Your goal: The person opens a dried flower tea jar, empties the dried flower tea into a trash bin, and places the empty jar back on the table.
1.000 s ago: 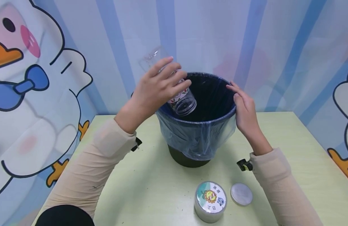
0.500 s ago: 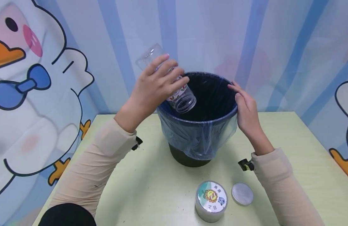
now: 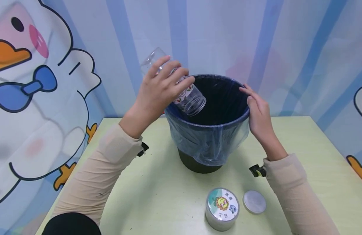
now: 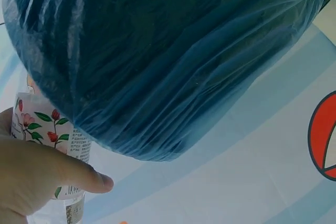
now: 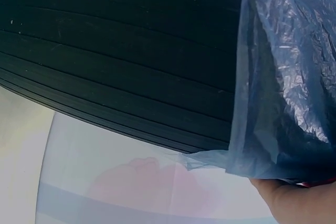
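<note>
A clear plastic bottle (image 3: 195,101) with a flowered label leans mouth-down over the left side of a black trash can (image 3: 198,163). My left hand (image 3: 161,83) grips it round the middle, and its base points up and left. In the left wrist view, my thumb lies across the bottle's label (image 4: 44,121). A thin blue bag (image 3: 211,143) lines the can and hangs over its rim. My right hand (image 3: 259,114) holds the can's right rim through the bag; some of its fingers are hidden. The can's inside is dark.
On the pale table (image 3: 139,202), a squat round container (image 3: 222,209) with a sun-face picture on top stands in front of the can. A round silvery lid (image 3: 254,202) lies right of it. A black rounded thing (image 3: 71,224) shows at the bottom left. A cartoon curtain (image 3: 213,36) hangs behind.
The whole head view has shifted slightly to the right. My left hand keeps the bottle tilted over the can, its mouth a little higher. My right hand stays on the rim.
</note>
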A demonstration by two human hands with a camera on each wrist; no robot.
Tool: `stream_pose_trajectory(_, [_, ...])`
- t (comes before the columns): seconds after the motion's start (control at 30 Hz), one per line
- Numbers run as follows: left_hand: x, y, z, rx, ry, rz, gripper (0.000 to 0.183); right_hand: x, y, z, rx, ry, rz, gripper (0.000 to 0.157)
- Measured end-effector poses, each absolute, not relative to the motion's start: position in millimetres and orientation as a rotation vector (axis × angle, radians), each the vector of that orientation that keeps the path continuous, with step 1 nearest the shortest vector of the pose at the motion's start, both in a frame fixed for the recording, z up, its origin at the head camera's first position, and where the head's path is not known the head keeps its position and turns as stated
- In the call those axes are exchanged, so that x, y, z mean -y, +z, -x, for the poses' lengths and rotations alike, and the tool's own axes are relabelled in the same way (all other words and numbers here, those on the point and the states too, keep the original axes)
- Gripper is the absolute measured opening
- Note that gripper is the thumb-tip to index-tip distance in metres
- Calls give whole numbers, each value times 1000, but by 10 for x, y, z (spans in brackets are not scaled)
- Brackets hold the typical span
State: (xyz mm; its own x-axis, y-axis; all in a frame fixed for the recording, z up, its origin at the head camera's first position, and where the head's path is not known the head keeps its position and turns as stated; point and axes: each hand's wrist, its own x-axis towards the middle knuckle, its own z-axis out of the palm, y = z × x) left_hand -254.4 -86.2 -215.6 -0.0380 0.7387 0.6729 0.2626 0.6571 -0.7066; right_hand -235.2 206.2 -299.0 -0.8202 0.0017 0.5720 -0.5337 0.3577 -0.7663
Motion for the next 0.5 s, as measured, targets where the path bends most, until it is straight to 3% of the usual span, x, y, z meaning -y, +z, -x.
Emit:
stream_pose_trajectory(0.27, [905,-2177,2559,1600,421,785,26,-2063,-3001,2365,2121,1501,-461,44])
stream_pose_trajectory(0.5, [964,-2193,2514,1722,338,790,35,-2089,-3010,2369,2164,1480,-474,44])
